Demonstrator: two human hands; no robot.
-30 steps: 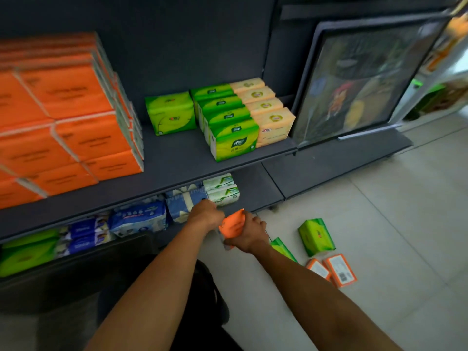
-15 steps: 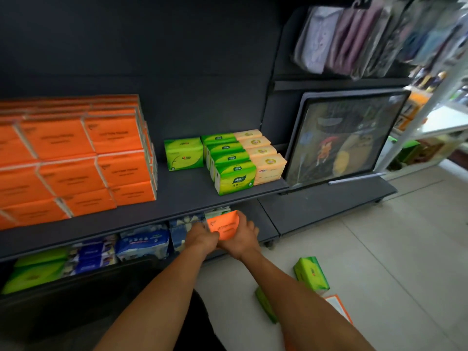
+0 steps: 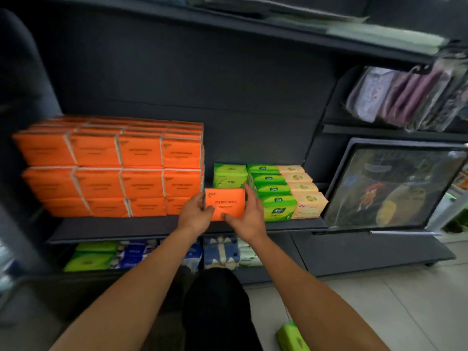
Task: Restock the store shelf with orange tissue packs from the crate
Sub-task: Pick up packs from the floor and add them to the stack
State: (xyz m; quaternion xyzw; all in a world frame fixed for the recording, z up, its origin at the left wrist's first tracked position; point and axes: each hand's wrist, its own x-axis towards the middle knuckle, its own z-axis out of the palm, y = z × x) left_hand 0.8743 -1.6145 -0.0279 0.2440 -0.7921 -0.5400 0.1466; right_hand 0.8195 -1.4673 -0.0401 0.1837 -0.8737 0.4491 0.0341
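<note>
Raised since half a second ago — orange tissue pack [image 3: 225,203] up from below the shelf edge to shelf [image 3: 126,228] level, held before the gap between orange stack [image 3: 114,165] and single green pack [image 3: 230,175]. Gripped from both sides: left hand [image 3: 195,216] pinching its left edge, right hand [image 3: 247,214] curled round its right edge, thumb on the front. Counted on the stack's face: three rows of four. Beside it, four green packs [image 3: 274,196] in a file, four beige packs [image 3: 302,191] alongside — one more green pack on floor [image 3: 291,336].
</note>
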